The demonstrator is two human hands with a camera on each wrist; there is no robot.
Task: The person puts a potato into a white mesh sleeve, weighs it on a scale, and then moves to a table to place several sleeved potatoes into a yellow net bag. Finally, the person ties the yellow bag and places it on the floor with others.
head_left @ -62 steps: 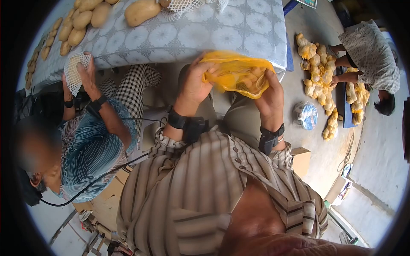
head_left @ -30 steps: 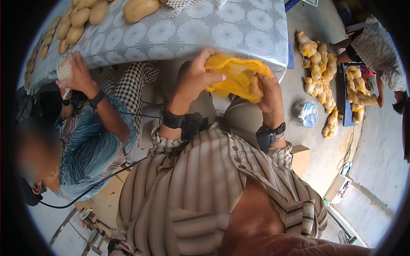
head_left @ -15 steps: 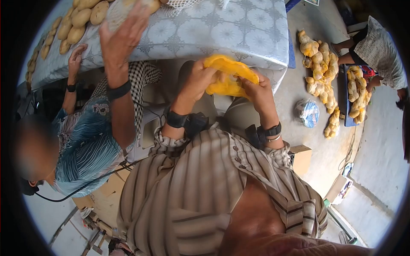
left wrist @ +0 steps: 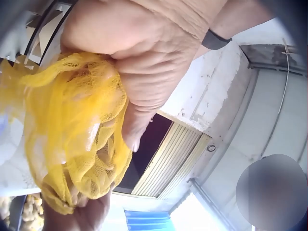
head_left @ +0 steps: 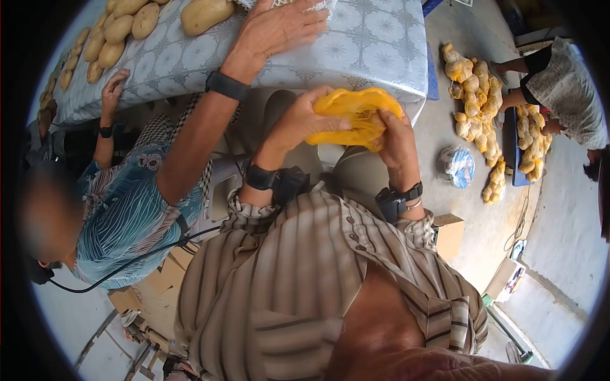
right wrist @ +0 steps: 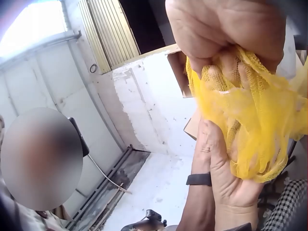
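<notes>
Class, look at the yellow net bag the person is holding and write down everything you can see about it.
The yellow net bag is made of fine, open mesh that looks like soft plastic netting, bright yellow to orange. It is bunched and crumpled into loose folds, not stretched flat. It is held up in front of the person, just below the edge of the patterned table. The left hand grips it from one side and the right hand from the other, fingers curled into the mesh. Whether anything is inside cannot be told.

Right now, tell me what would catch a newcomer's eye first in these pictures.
A bright yellow net bag stands out at the centre, gripped between the left hand and right hand just below the table's edge. Potatoes lie in a row on the patterned tablecloth, and more bagged potatoes are heaped on the floor to the right.
</notes>
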